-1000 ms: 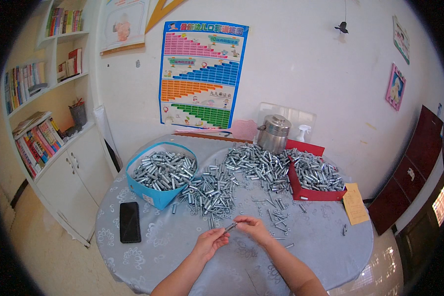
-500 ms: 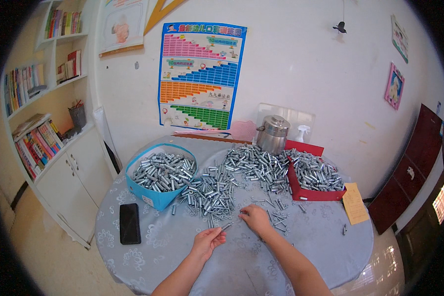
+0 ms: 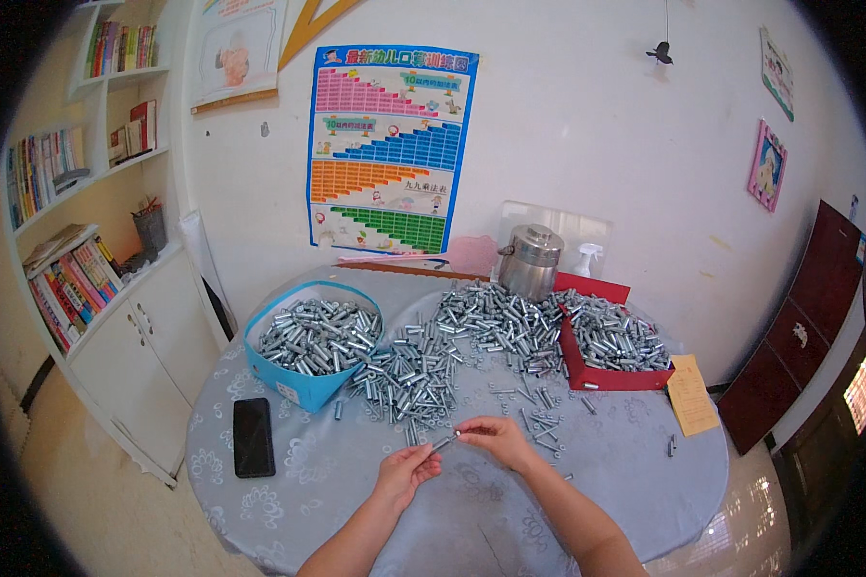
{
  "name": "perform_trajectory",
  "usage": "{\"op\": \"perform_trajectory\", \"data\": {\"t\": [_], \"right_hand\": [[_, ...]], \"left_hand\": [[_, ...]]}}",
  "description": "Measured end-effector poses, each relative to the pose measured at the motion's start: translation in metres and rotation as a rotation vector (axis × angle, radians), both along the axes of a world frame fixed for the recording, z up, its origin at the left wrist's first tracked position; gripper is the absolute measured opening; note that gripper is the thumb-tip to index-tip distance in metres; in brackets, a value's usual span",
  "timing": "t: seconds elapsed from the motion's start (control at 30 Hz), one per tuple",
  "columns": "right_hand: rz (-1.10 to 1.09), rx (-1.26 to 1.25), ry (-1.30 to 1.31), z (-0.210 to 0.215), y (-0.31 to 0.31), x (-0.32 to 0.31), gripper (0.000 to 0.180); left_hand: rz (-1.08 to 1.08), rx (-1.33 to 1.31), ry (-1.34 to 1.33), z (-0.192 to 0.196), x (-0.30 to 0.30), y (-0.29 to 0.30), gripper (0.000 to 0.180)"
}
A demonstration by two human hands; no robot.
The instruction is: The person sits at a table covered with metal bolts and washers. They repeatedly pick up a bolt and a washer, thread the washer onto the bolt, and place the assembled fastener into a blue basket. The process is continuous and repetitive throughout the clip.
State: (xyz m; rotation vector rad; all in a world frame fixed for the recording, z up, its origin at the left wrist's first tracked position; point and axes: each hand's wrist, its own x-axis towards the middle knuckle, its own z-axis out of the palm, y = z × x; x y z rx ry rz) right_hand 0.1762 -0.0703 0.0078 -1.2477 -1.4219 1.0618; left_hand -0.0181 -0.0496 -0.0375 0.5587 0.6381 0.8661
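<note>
My left hand and my right hand meet over the near middle of a round table with a grey patterned cloth. Between their fingertips they pinch one small silver metal bolt, each hand on one end. Just beyond the hands lies a loose heap of the same silver parts, with scattered small pieces by my right hand.
A blue box full of silver parts stands at the left, a red tray of them at the right. A black phone lies near the left edge. A steel pot, spray bottle and yellow paper sit further off.
My right hand reached out to the scattered pieces and came back. Both hands have closed together again on the small bolt.
</note>
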Motion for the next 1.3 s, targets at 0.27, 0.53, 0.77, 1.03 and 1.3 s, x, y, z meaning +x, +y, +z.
{"op": "perform_trajectory", "data": {"t": [0.27, 0.53, 0.77, 1.03, 1.3], "right_hand": [[0.043, 0.131, -0.131, 0.004, -0.009, 0.002, 0.023], [-0.003, -0.112, -0.373, 0.002, -0.018, 0.0, 0.015], [-0.009, 0.06, -0.145, -0.006, -0.025, 0.0, 0.016], [0.009, -0.058, -0.247, 0.01, -0.048, 0.004, 0.02], [-0.141, 0.021, -0.081, -0.001, -0.071, 0.005, 0.037]], "left_hand": [[-0.027, 0.023, 0.035, 0.003, 0.002, -0.002, 0.017], [-0.028, 0.179, 0.128, 0.013, 0.005, -0.008, 0.017], [-0.01, 0.167, 0.148, 0.014, 0.008, -0.012, 0.017], [-0.124, 0.228, 0.137, 0.017, 0.009, -0.018, 0.016], [-0.08, 0.318, 0.142, 0.019, 0.018, -0.032, 0.015]]}}
